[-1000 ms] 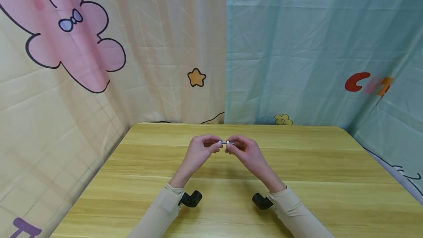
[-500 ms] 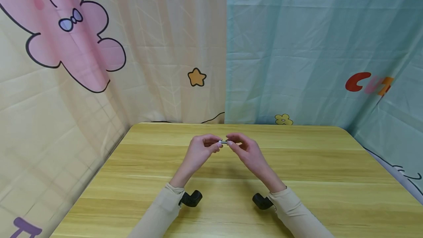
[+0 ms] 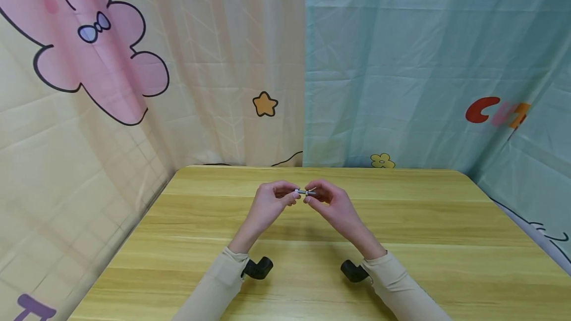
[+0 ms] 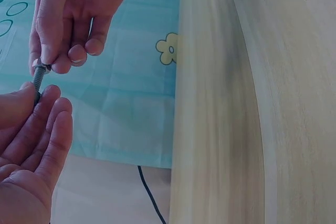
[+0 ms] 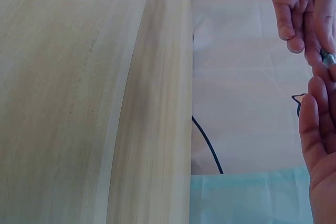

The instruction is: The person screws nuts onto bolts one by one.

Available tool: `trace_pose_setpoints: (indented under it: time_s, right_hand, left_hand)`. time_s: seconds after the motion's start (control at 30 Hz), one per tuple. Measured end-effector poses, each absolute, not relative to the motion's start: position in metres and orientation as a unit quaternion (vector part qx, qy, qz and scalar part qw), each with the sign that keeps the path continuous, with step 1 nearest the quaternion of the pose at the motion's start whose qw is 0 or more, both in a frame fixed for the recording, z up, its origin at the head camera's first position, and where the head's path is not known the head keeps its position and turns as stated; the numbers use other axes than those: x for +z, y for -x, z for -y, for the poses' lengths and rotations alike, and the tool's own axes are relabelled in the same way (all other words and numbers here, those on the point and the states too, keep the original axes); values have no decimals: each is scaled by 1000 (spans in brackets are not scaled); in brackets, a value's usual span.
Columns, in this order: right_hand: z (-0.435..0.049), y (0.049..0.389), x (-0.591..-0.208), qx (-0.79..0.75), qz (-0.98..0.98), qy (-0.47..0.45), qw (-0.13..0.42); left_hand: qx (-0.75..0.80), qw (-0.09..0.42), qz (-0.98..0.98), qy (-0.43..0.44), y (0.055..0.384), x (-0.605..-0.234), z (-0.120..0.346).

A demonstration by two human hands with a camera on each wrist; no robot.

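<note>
A small metal bolt (image 3: 302,192) lies level between both hands, above the far middle of the table. My left hand (image 3: 271,202) pinches its head end between thumb and fingers. Further along the shank sits a nut (image 4: 41,65), and the thumb and index finger of my right hand (image 3: 332,205) pinch it. The left wrist view shows bare thread between the two hands, with the left hand's other fingers extended. In the right wrist view the bolt is cut by the frame edge and mostly covered by fingers.
A wooden table (image 3: 285,271) spreads under both forearms. Printed curtains (image 3: 214,63) hang behind it and at both sides. A black wrist mount (image 3: 258,268) juts from the left sleeve, and another black mount (image 3: 354,271) from the right.
Half a second ago the right fingers were more spread and covered the bolt's free end; now they have drawn in around the nut, and that end shows again. The left hand stays still.
</note>
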State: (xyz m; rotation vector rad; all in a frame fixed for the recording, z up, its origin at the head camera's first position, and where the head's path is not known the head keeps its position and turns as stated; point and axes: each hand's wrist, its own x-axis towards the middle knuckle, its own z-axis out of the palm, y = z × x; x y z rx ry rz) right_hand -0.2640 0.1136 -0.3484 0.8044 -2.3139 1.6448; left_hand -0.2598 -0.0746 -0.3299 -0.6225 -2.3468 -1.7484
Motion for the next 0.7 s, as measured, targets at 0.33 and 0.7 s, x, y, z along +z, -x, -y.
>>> trace_pose_setpoints:
  time_s: [0.33, 0.7]
  right_hand:
    - [-114, 269, -353, 555, 800, -220, 64]
    - [-120, 288, -376, 557, 794, -219, 107]
  left_hand:
    - [-580, 70, 785, 205, 260, -331, 74]
    - [-589, 72, 779, 203, 259, -330, 72]
